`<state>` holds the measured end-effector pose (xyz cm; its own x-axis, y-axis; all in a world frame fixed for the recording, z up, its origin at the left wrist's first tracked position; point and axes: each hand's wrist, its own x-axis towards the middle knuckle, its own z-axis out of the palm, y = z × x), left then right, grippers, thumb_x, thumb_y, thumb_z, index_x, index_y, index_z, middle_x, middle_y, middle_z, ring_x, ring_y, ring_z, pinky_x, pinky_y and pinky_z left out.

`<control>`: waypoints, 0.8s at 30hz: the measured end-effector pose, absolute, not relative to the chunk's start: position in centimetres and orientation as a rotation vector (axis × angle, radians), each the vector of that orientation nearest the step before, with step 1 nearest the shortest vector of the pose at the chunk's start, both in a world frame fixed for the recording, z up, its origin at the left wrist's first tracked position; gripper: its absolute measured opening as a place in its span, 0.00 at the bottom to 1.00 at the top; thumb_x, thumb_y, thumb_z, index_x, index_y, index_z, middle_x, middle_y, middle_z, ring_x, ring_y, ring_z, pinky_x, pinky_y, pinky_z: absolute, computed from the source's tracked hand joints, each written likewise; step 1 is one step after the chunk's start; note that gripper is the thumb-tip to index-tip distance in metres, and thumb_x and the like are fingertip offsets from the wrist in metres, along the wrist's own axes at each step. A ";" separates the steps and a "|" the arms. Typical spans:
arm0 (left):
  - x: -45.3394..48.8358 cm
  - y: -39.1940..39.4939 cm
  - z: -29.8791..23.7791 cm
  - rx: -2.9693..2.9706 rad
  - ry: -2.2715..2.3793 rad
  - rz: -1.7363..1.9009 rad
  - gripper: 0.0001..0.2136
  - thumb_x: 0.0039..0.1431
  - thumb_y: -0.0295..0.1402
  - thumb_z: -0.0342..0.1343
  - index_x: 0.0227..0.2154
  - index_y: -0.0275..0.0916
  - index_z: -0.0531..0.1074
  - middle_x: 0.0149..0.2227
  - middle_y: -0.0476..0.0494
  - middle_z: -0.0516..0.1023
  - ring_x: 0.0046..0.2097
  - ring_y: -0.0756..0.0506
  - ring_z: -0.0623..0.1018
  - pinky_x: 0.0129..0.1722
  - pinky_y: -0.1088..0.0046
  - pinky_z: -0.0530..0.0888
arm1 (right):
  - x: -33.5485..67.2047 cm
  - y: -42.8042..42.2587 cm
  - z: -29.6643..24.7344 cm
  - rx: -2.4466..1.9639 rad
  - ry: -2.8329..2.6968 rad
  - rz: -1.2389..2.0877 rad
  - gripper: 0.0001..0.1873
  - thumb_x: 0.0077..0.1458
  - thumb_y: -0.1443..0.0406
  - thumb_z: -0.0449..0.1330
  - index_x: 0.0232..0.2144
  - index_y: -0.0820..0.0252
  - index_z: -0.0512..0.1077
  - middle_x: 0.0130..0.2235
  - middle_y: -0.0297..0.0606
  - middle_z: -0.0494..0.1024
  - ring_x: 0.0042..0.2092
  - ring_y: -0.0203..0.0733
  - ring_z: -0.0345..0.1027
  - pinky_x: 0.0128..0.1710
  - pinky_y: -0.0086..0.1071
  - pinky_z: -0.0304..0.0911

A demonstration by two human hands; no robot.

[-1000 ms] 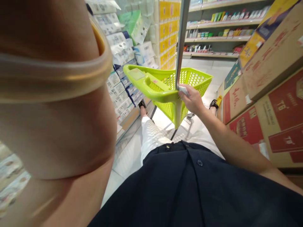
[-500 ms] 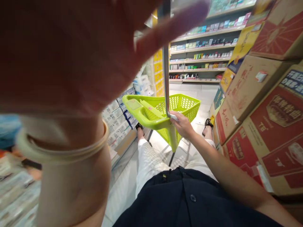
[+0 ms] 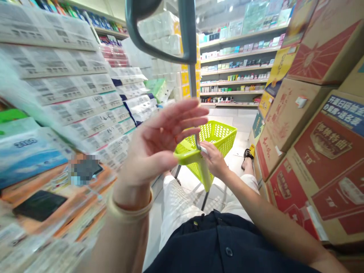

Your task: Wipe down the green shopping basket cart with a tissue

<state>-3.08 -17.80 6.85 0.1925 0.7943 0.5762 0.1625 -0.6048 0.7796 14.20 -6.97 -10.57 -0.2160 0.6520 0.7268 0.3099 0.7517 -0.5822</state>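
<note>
A lime-green rolling shopping basket stands on the floor between my legs. From its near rim rises a thin metal pull pole, with a grey loop handle at its top. My right hand is closed around the pole's low end, where a white piece shows at the basket rim. My left hand, with a pale bangle on the wrist, is raised left of the pole. Its fingers are stretched apart with nothing in them, and it hides part of the basket.
White wrapped packs are stacked along the left. A dark phone-like slab lies on an orange surface at lower left. Red and brown cartons wall the right side. Product shelves stand ahead across the tiled floor.
My left hand has dropped away from close to the camera, bringing the loop handle and left-hand stacks into view. My right hand keeps its hold low on the pole.
</note>
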 end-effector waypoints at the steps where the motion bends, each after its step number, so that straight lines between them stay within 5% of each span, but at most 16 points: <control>1: -2.4 -16.8 6.3 1.937 0.925 1.391 0.23 0.54 0.41 0.62 0.51 0.41 0.68 0.51 0.45 0.74 0.50 0.42 0.76 0.52 0.59 0.74 | 14.2 -6.9 -10.8 -0.742 -1.802 0.374 0.18 0.65 0.61 0.49 0.52 0.52 0.72 0.54 0.41 0.74 0.60 0.45 0.63 0.63 0.45 0.57; 7: -0.1 -11.0 1.8 2.163 1.463 1.229 0.11 0.50 0.28 0.57 0.38 0.39 0.68 0.37 0.46 0.76 0.39 0.48 0.77 0.44 0.67 0.77 | 15.2 -5.2 -11.7 -0.935 -1.680 0.359 0.16 0.63 0.63 0.50 0.46 0.53 0.76 0.50 0.42 0.77 0.53 0.46 0.70 0.57 0.43 0.65; 10: 0.2 -9.6 1.0 2.095 1.678 1.264 0.14 0.50 0.28 0.56 0.40 0.39 0.64 0.36 0.46 0.75 0.34 0.48 0.77 0.38 0.69 0.77 | 14.8 -5.1 -11.9 -0.919 -1.636 0.346 0.16 0.63 0.65 0.51 0.45 0.52 0.77 0.48 0.40 0.79 0.53 0.45 0.70 0.58 0.44 0.63; 17: 1.0 -9.2 0.4 2.352 1.932 0.505 0.09 0.58 0.35 0.49 0.38 0.42 0.72 0.40 0.41 0.81 0.44 0.40 0.80 0.43 0.65 0.75 | 14.2 -5.3 -12.4 -0.817 -1.605 0.278 0.16 0.62 0.67 0.51 0.46 0.50 0.76 0.48 0.39 0.78 0.53 0.45 0.70 0.57 0.44 0.64; 24: 1.4 -10.0 0.1 2.386 2.107 0.405 0.15 0.60 0.37 0.44 0.44 0.43 0.73 0.43 0.40 0.81 0.45 0.37 0.80 0.42 0.63 0.75 | 13.6 -6.3 -13.4 -0.916 -1.347 0.301 0.12 0.55 0.68 0.55 0.41 0.57 0.75 0.41 0.41 0.73 0.45 0.44 0.69 0.46 0.40 0.70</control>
